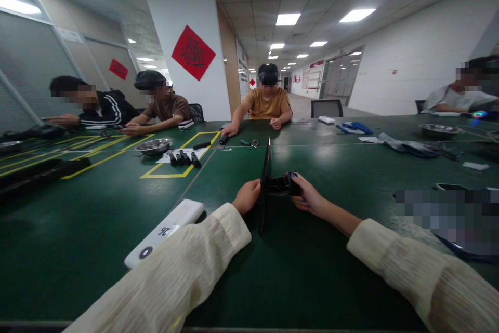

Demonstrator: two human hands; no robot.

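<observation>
Item: thin black panel (265, 164), seen edge-on, between our two hands, over the tabletop (230, 291); we cannot tell whether its lower edge touches down. Left hand (248, 197): grasping the panel's near face. Right hand (307, 196): grasping the outer end of a black bracket (279, 184) that meets the panel's right face.

Containers: one metal bowl (156, 146), ahead and to the left, contents not clear to us; a second metal bowl (439, 129), far right, inside too shallow in view to read.

Loose pieces: four short black parts side by side on white paper (165, 156), partly within a yellow tape outline (167, 176).

Labels and writing: white device (186, 212) beside our left sleeve (187, 260), bearing a label we read as "26"; red paper diamond (193, 52) on the pillar (163, 5), dark brush characters, illegible to us.
</observation>
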